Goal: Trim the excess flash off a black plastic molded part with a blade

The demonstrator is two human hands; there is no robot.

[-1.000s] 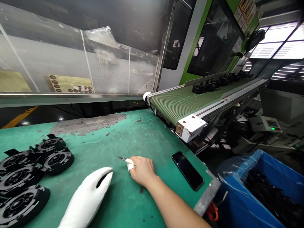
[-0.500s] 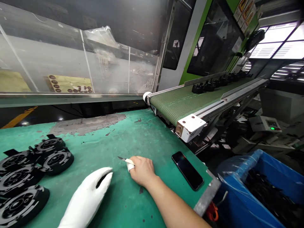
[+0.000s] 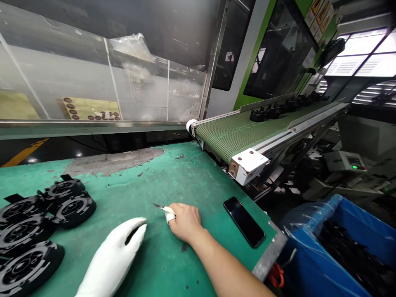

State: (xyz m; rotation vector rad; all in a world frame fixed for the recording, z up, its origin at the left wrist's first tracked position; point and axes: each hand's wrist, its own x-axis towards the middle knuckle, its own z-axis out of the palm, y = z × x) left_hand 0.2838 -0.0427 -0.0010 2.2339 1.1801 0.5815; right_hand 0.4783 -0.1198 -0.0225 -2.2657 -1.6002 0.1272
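Note:
My right hand (image 3: 185, 222), bare but for a white wrap on a finger, rests on the green tabletop (image 3: 173, 177). It is closed around a small trimming knife (image 3: 161, 207) whose thin blade points left; most of the handle is hidden in the fist. To its left lies my left hand (image 3: 119, 247) in a white glove, thumb and fingers slightly apart with nothing between them. Several round black plastic parts (image 3: 72, 209) stand grouped at the table's left side, apart from both hands.
A black phone (image 3: 244, 222) lies right of my right hand. Beyond it, a green conveyor belt (image 3: 225, 134) carries more black parts (image 3: 257, 115). A blue bin (image 3: 312, 258), lined with clear plastic and holding black pieces, stands at the lower right.

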